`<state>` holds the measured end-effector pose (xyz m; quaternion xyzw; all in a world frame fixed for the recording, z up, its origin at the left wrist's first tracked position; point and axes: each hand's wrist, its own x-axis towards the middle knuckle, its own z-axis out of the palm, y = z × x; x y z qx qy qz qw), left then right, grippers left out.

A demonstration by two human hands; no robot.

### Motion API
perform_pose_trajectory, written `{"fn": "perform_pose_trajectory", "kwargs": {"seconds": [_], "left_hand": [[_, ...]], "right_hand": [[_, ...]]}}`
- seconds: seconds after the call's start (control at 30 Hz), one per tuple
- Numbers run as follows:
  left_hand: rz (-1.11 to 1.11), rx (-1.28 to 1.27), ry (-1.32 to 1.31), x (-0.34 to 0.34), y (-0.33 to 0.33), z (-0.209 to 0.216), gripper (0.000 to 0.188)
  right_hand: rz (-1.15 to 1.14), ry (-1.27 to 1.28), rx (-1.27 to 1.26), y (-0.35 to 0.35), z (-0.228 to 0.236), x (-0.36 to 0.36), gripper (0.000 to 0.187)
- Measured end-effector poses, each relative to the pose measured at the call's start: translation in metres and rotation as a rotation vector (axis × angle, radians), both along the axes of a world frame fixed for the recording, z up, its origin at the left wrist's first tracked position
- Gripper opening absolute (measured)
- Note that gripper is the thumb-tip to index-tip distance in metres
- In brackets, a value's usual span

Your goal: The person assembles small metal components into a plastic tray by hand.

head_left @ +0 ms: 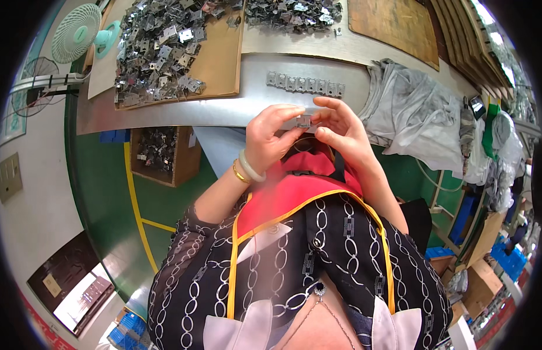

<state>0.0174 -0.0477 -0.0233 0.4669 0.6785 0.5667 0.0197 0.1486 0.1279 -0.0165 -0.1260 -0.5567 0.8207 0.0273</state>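
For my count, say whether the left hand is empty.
No, the left hand pinches a small metal piece, close to the right hand.

A pale fan (76, 33) stands upper left — a brown board (393, 26) lies upper right.

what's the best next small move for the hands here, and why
Probably bring the right hand in to pinch the part too: the left hand grips it, while the right thumb and index finger are spread apart beside it. A second grip would likely steady it.
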Motion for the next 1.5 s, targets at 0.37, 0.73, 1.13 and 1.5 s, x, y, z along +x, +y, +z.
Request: {"fn": "perform_pose_trajectory", "kwargs": {"seconds": [0.37,0.73,1.13,1.5], "left_hand": [[0.170,-0.690,0.573,-0.123,0.019,-0.018,0.025],[-0.161,-1.019,0.119,-0.127,0.045,-0.024,0.044],[-0.053,-0.710,0.269,-0.088,0.038,-0.048,0.062],[0.076,-0.629,0.384,-0.077,0.041,-0.052,0.053]], "right_hand": [[-0.418,-0.194,0.619,0.042,-0.038,-0.006,0.024],[-0.402,-0.050,1.190,0.074,-0.054,-0.021,0.037],[-0.101,0.396,-0.882,0.097,-0.039,0.004,0.064],[-0.356,-0.126,0.668,0.096,-0.046,0.004,0.046]]}}
